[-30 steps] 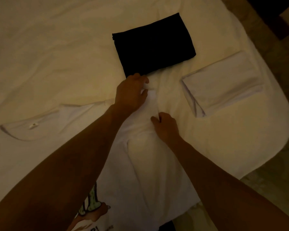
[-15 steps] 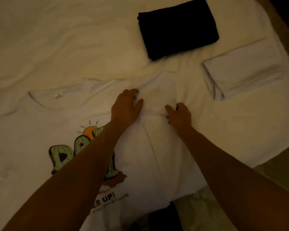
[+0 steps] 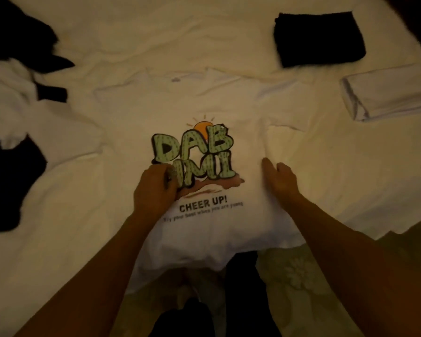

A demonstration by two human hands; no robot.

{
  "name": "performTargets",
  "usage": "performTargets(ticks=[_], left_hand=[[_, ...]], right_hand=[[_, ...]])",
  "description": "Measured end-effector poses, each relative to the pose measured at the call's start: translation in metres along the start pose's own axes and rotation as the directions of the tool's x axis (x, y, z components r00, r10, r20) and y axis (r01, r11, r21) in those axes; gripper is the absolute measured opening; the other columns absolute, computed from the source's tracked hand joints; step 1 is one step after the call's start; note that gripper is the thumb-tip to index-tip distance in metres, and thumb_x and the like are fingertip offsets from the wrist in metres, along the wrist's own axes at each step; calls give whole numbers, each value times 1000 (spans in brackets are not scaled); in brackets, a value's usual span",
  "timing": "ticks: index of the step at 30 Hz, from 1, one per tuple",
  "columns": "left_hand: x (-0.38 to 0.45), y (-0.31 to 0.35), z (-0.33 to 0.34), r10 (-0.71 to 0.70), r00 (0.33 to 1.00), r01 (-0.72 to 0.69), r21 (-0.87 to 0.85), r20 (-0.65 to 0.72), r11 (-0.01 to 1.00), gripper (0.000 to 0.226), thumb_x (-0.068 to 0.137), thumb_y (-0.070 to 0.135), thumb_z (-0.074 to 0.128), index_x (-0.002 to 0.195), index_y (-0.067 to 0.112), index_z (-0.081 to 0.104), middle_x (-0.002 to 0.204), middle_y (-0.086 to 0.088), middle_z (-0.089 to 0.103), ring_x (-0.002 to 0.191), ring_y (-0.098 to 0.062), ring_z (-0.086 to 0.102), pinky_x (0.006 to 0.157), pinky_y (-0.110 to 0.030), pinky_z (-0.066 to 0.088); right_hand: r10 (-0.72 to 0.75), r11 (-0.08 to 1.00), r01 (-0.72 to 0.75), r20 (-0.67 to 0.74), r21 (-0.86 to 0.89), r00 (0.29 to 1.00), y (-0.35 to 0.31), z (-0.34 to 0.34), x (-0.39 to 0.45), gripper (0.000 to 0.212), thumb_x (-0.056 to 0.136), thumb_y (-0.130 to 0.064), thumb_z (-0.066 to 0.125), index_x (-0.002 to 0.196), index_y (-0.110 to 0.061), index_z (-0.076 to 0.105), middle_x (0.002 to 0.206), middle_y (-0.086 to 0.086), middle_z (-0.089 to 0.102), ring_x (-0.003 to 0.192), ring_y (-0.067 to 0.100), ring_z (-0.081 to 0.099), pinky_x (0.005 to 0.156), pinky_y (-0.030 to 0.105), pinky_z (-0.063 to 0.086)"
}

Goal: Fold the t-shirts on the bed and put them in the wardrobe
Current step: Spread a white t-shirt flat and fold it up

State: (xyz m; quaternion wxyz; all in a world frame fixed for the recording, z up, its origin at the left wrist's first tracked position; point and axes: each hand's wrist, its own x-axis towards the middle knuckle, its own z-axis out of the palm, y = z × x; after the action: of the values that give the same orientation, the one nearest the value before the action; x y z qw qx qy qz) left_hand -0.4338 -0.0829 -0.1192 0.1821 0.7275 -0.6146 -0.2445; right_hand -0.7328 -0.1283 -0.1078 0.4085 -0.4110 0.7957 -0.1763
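Plainly, white t-shirt (image 3: 231, 98) reading "CHEER UP!", left hand (image 3: 153, 188) bunching it, right hand (image 3: 281, 181) flat.

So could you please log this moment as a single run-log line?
step: folding | item: printed white t-shirt flat on bed | left hand bunching print | right hand flat on shirt | folded: black t-shirt, white t-shirt

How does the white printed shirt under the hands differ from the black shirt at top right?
The printed shirt is white, spread open, with a graphic showing; the black shirt is plain and folded into a compact rectangle. The printed one lies under both hands; the black one lies untouched. Both rest on the bed.
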Motion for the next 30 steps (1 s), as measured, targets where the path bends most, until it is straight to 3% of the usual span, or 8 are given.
performTargets(ticks=[6,9,12,15,17,22,26,30], left_hand=[[-81,-44,-26,-224,951,255,132,-213,958,46,89,31,67,128,9,55,120,-19,54,111,-39,50,89,-49,43],[-111,-59,-26,-393,874,393,-59,-286,918,62,86,42,71,133,9,47,127,-17,49,116,-37,49,91,-49,45],[-133,-78,-23,-538,810,487,-244,-233,838,60,81,52,73,119,10,52,105,-9,59,94,-28,59,80,-41,49],[-146,-91,-19,-457,880,428,-196,-131,882,49,83,55,69,80,9,53,69,-5,52,64,-23,51,59,-34,39],[-154,-94,-13,-386,917,367,-161,-104,916,49,85,54,67,73,9,52,64,-5,51,60,-21,49,55,-31,37],[-174,-93,-6,-312,945,242,-439,-96,865,24,89,38,69,108,25,62,95,8,63,82,-5,59,68,-24,45],[-201,-102,15,-257,962,152,-612,-88,776,39,87,32,72,122,18,63,106,4,68,97,-14,65,86,-34,53],[-233,-113,48,-260,965,190,-624,-22,758,65,68,51,79,121,16,66,108,0,72,100,-19,67,88,-38,55]], right_hand=[[-15,997,16,8,-74,1000,35,2,-44,61,97,-48,52,128,4,54,131,23,56,112,37,55,94,44,46],[-10,998,11,22,-63,1000,49,5,-54,64,96,-48,52,134,3,51,133,22,55,115,38,55,97,47,47],[-7,999,10,45,-52,999,56,8,-54,63,94,-46,57,135,2,52,132,21,56,113,38,56,98,49,48],[-80,997,80,43,4,996,67,8,-45,58,92,-42,62,129,2,57,123,17,61,100,31,57,89,43,49],[-123,992,122,52,23,991,73,7,-42,56,91,-42,64,126,2,60,114,15,63,95,29,59,83,39,50],[-266,964,263,86,37,960,89,7,-54,43,91,-33,65,121,-2,63,100,10,66,77,18,61,71,32,49],[-340,936,326,105,132,934,121,8,-78,39,92,-23,66,124,-1,59,97,6,64,76,12,59,63,25,49],[-327,934,303,112,187,938,161,6,-99,41,91,-23,67,126,-4,57,109,8,60,80,13,57,62,25,47]])
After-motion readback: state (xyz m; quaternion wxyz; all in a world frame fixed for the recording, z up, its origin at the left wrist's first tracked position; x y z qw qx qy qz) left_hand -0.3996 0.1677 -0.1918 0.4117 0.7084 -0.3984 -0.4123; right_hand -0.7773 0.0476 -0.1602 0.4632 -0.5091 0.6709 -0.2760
